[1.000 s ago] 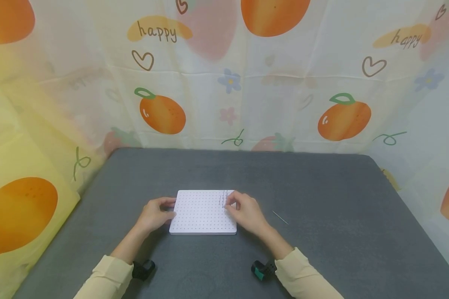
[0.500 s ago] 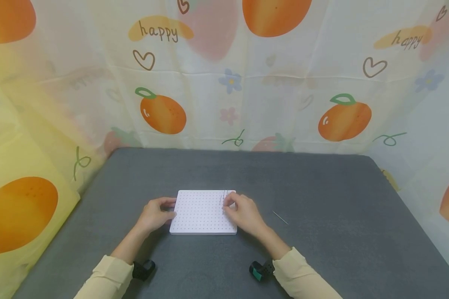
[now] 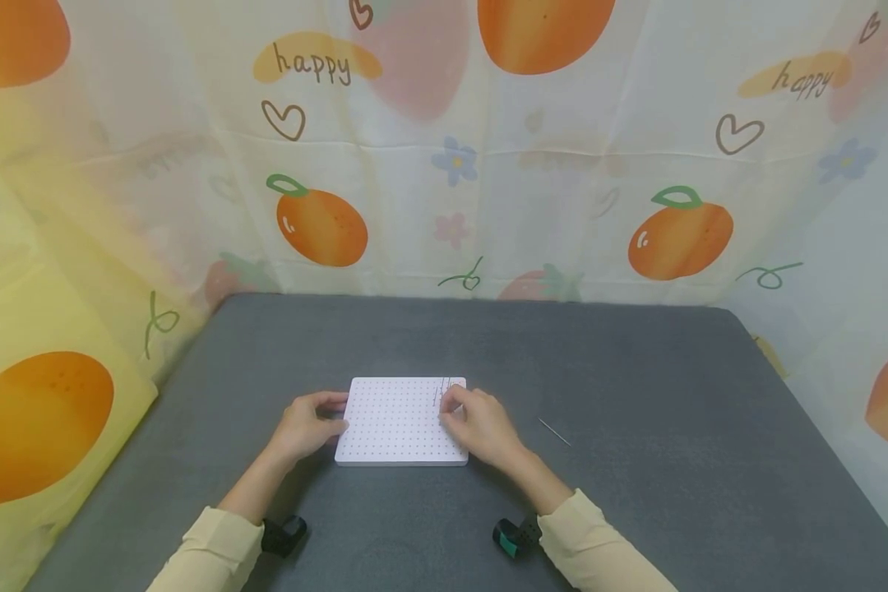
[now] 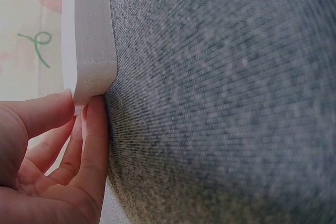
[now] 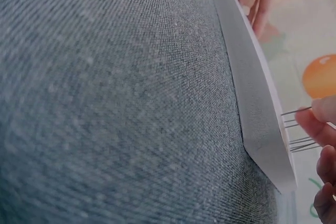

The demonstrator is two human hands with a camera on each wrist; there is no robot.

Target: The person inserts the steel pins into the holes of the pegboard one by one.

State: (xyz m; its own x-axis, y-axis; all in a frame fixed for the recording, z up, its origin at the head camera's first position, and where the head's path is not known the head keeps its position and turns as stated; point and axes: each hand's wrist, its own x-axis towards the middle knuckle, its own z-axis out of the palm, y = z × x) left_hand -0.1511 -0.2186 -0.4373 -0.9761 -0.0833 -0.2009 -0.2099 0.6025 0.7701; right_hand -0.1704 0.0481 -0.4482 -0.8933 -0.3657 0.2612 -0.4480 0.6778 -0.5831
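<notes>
A white pegboard (image 3: 392,423) with rows of small holes lies flat on the table. My left hand (image 3: 303,423) holds its left edge; in the left wrist view the thumb (image 4: 50,113) is on the upper face and the fingers are at the side. My right hand (image 3: 483,423) is over the board's right part. Its thumb and index finger pinch a thin metal needle (image 5: 295,111) whose lower end meets the board. Several other needles (image 5: 302,142) stand upright beside it, toward the far right corner. Whether the pinched needle sits in a hole, I cannot tell.
One more needle (image 3: 555,432) lies on the dark grey table (image 3: 636,378), right of my right hand. A fruit-printed cloth (image 3: 533,189) hangs behind the table and along its left side.
My right hand has shifted slightly left and toward me over the board, still pinching the needle. The left hand and the board have stayed in place.
</notes>
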